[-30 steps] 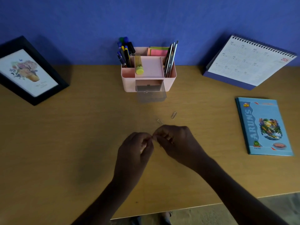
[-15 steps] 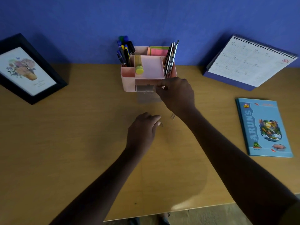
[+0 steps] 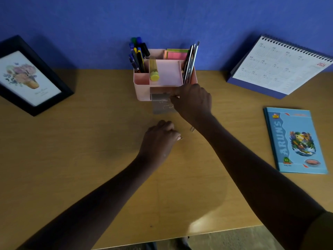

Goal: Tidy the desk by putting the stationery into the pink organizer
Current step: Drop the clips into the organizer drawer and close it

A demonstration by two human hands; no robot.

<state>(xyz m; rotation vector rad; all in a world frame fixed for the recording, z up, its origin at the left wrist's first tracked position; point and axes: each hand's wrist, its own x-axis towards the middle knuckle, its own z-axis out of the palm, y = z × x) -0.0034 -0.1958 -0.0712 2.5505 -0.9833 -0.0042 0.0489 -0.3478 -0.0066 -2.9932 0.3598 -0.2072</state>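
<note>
Pens [image 3: 138,55] and glue stick [image 3: 154,73] stand in the pink organizer [image 3: 141,91]; your right hand [image 3: 193,100] curls over its open drawer [image 3: 162,105], holding I cannot tell what, while your left hand [image 3: 158,139] pinches one paper clip [image 3: 181,138] on the desk [image 3: 72,159], a second clip [image 3: 192,129] loose nearby

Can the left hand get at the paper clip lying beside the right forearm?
Probably yes. The clip lies on the desk just past the left hand, and the right forearm beside it leaves most of it uncovered.
</note>
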